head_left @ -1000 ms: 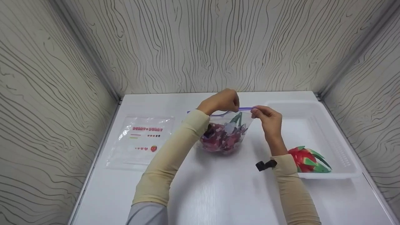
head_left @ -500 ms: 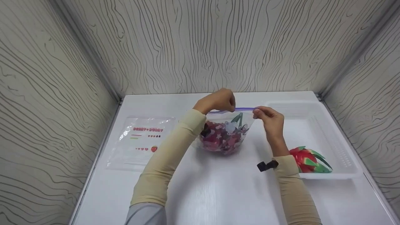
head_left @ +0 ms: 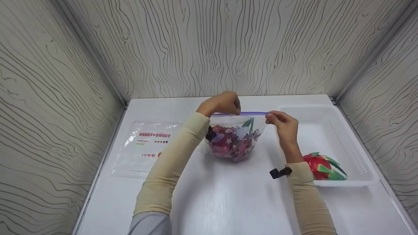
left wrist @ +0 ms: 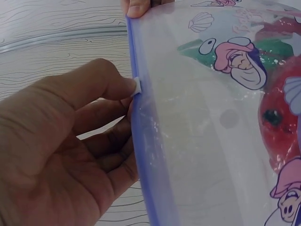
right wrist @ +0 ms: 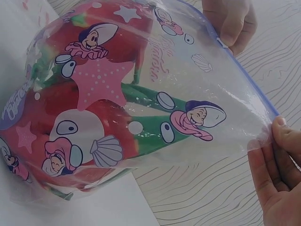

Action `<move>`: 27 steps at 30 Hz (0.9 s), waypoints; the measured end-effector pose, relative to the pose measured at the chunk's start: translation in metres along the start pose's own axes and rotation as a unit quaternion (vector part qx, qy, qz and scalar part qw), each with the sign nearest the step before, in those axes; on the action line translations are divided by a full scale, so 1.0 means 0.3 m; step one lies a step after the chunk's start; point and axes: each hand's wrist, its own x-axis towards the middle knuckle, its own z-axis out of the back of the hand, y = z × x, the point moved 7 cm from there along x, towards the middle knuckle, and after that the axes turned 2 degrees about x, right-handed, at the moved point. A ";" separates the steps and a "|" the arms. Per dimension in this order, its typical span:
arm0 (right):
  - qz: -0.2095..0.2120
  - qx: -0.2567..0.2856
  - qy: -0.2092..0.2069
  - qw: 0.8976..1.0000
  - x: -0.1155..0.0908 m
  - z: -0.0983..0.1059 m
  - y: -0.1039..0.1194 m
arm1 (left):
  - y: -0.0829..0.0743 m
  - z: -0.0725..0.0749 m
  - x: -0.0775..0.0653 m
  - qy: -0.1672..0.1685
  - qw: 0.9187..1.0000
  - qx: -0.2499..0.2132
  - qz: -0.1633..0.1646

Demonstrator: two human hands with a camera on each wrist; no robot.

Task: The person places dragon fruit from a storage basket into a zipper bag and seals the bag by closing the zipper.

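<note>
A clear zip bag (head_left: 233, 143) printed with cartoon shells and stars stands upright at the middle of the table, a red-and-green dragon fruit (right wrist: 106, 99) showing through its plastic. Along its top runs a purple zip strip (head_left: 254, 113). My left hand (head_left: 220, 103) pinches the small white slider (left wrist: 137, 86) on that strip between thumb and fingers. At the bag's right top corner, my right hand (head_left: 284, 125) pinches the end of the strip, thumb in front. The strip between both hands is straight and taut.
A flat clear bag with red print (head_left: 147, 147) lies on the left of the table. On the right stands a white plastic basket (head_left: 346, 182) with another dragon fruit (head_left: 321, 167) in it. Wood-grain panels (head_left: 209, 49) wall the back and sides.
My left hand has slid leftward along the purple strip with the slider, leaving more of the strip visible between the hands. My right hand has shifted very slightly right, still pinching the corner.
</note>
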 end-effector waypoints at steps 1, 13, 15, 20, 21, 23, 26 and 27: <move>0.000 0.000 0.000 1.000 0.000 0.002 -0.001 | 0.003 0.003 -0.004 0.000 1.000 -0.001 0.000; 0.000 -0.013 -0.004 1.000 -0.001 0.011 0.004 | 0.059 0.026 -0.028 -0.012 1.000 -0.003 -0.006; 0.002 -0.015 -0.004 1.000 -0.001 0.010 0.004 | 0.065 0.029 -0.032 -0.013 1.000 -0.004 -0.008; -0.002 -0.019 -0.006 1.000 0.000 0.011 0.002 | 0.077 0.034 -0.041 -0.013 1.000 -0.009 -0.006; -0.003 -0.020 -0.007 1.000 0.000 0.013 0.001 | 0.079 0.035 -0.043 -0.013 1.000 -0.011 -0.004; -0.005 -0.025 -0.007 1.000 0.000 0.014 -0.001 | 0.082 0.038 -0.045 -0.012 1.000 -0.013 -0.004; -0.006 -0.026 -0.007 1.000 0.001 0.017 -0.003 | 0.084 0.041 -0.048 -0.011 1.000 -0.016 -0.006; -0.007 -0.025 -0.006 1.000 0.001 0.017 -0.003 | 0.086 0.042 -0.049 -0.010 1.000 -0.016 -0.008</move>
